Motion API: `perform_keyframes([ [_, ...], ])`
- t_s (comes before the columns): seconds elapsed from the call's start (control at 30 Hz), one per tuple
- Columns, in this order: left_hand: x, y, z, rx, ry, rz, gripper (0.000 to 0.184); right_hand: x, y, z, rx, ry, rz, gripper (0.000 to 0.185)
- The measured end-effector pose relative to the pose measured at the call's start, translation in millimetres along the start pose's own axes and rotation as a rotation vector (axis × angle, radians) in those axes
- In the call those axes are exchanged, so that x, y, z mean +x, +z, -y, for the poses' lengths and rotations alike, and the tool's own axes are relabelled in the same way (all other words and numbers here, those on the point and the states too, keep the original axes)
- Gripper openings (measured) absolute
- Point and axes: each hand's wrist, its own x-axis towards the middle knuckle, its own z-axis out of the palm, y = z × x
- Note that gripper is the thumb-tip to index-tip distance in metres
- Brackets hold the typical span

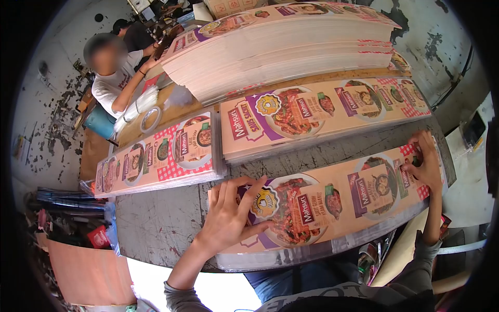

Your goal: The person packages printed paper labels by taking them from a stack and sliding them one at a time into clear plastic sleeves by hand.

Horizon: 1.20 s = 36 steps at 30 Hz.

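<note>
A long printed cardboard sheet point(338, 197) with food pictures and "Mahsun" labels lies in front of me, on top of a low stack with clear plastic at its front edge. My left hand point(224, 216) rests on the left end of this sheet, thumb and fingers spread. At the right end, my right hand point(427, 165) touches the sheet with bent fingers, the thumb apart from them. Just beyond is a taller stack of similar printed sheets point(332, 112). Left of that stands a plastic-wrapped stack of printed sheets point(161, 156).
A high pile of printed sheets point(291, 57) stands at the back of the scratched grey table point(156, 223). A tape roll point(150, 119) lies at the back left, near a co-worker in a white shirt point(112, 86). Another person is behind.
</note>
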Motion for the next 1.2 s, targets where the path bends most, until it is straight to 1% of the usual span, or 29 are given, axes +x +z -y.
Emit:
perform_keyframes([
  [0.07,0.1,3.1,0.8,-0.021,-0.008,-0.031,0.078,-0.4,0.8,-1.5,0.001,-0.018,-0.023,0.057],
  [0.27,1.7,2.8,1.7,0.013,0.046,-0.04,0.076,-0.6,0.4,-1.6,0.005,-0.013,-0.014,0.057],
  [0.5,2.8,7.6,1.7,0.07,0.016,-0.083,0.075,-0.7,-0.5,-0.4,0.021,-0.016,-0.009,0.057],
  [0.6,2.8,8.1,1.3,0.088,0.034,-0.12,0.072,-1.3,-0.5,-0.6,0.015,-0.009,0.0,0.058],
  [0.67,2.8,7.8,1.2,0.089,0.055,-0.126,0.064,-0.9,-0.1,-0.5,0.018,-0.005,0.002,0.059],
  [0.7,2.7,7.9,1.1,0.091,0.053,-0.127,0.064,-0.5,-0.3,-0.1,0.019,-0.007,0.001,0.059],
  [0.77,2.3,8.5,1.0,0.078,0.056,-0.138,0.057,-0.6,-0.9,1.1,0.027,-0.008,0.003,0.058],
  [1.2,0.9,11.4,0.1,0.085,0.042,-0.157,0.053,-2.4,-1.1,-0.8,0.014,0.001,0.012,0.06],
])
